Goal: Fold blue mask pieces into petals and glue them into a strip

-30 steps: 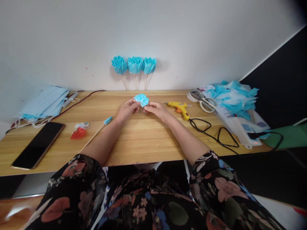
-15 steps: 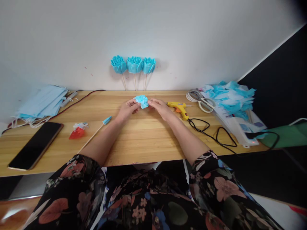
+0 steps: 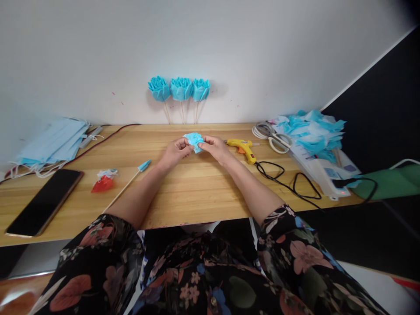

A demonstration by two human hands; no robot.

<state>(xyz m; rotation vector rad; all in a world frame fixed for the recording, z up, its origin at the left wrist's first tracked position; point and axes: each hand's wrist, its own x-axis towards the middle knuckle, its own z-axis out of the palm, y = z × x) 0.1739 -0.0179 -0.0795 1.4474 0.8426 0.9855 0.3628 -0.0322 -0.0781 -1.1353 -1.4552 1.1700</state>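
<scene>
Head view: reaching forward over the wooden table (image 3: 197,197) with left forearm (image 3: 142,190) and right forearm (image 3: 251,188) slanting inward, left hand (image 3: 173,154) and right hand (image 3: 216,149) nearly meeting, both curled almost closed, pinching opposite sides of a small crumpled blue piece (image 3: 194,139) over the table's far half.

A small piece of thin, soft cloth (image 3: 194,139) is spread between two hands, bright blue with paler patches. Its surface is creased and puckered, ruffled along the top, and a pale corner points down toward the near side. The fingers of the left hand (image 3: 174,154) hold it at its left side; the fingers of the right hand (image 3: 215,148) pinch its right side, thumb on top. It sits over the back half of the desk (image 3: 197,192); whether it touches the wood is unclear.
</scene>
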